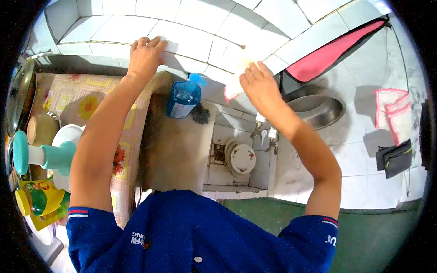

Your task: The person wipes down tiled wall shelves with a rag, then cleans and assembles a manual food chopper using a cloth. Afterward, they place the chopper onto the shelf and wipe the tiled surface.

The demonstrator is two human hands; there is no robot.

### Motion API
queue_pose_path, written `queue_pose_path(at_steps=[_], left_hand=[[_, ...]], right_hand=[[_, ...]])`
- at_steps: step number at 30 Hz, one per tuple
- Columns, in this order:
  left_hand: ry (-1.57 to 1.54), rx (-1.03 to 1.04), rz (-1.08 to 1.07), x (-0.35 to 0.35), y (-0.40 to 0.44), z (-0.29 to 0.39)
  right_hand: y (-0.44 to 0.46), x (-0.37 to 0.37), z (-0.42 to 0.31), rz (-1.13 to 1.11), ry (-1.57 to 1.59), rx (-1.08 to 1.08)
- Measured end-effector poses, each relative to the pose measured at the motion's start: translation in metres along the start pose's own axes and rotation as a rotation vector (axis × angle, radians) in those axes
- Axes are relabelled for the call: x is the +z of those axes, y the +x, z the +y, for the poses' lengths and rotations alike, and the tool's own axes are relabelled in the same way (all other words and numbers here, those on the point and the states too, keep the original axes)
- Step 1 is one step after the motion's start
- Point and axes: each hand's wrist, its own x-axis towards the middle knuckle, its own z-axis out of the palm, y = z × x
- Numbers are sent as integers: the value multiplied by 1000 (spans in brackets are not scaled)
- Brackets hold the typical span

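We rested open, empty left hand (148,55) against tiled wall (191,32); right hand (261,86) covered pink-edged cloth (233,90) on same tiles, whether gripping, we could not tell. Stray left forearm (107,118), we judged, could topple blue pump bottle (184,99); loosened cloth could drop toward plates (243,158).

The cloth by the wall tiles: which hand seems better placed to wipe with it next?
Probably the right hand: it appears to hold the cloth at the wall tiles. The left hand is farther left, apart from the cloth.
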Motion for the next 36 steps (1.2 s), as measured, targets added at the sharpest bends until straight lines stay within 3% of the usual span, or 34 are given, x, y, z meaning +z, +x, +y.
queue_pose_path(at_steps=[3, 4, 6, 7, 9, 12, 15, 19, 22, 25, 28, 32, 34, 36], left_hand=[[-2, 9, -25, -2, 0, 1], [-1, 15, -18, -1, 1, -1], [-17, 9, -35, 0, -1, 0], [-3, 9, -32, 0, -1, 0], [-12, 14, -33, 0, -3, 1], [-29, 12, -38, -5, -2, 3], [-29, 5, -36, -9, 2, 4], [9, -12, -63, -7, 1, 5], [26, 0, -86, -4, 1, 3], [24, 11, -86, -1, -1, 2], [19, 4, -67, -3, -3, 5], [14, 16, -65, 0, -2, 1], [39, 22, -70, 2, -1, 0], [64, 25, -75, 2, -3, 0]], right_hand=[[-7, -23, 0, 162, 295, 105], [-9, -35, 6, 165, 289, 112], [-19, -52, 19, 474, 286, 289], [-22, -55, 28, 474, 283, 293], [-24, -51, 43, 694, 165, 506], [-15, -2, 40, 648, 194, 661], [-20, 45, 0, 656, 268, 559], [-26, 41, -6, 547, 257, 598], [-14, 9, 42, 679, 165, 709], [-11, 31, 42, 755, 158, 712], [-30, 76, -25, 517, 266, 614], [-37, 53, -26, 447, 216, 646], [-29, 24, 12, 725, 126, 696], [-23, 3, 34, 791, 186, 750]])
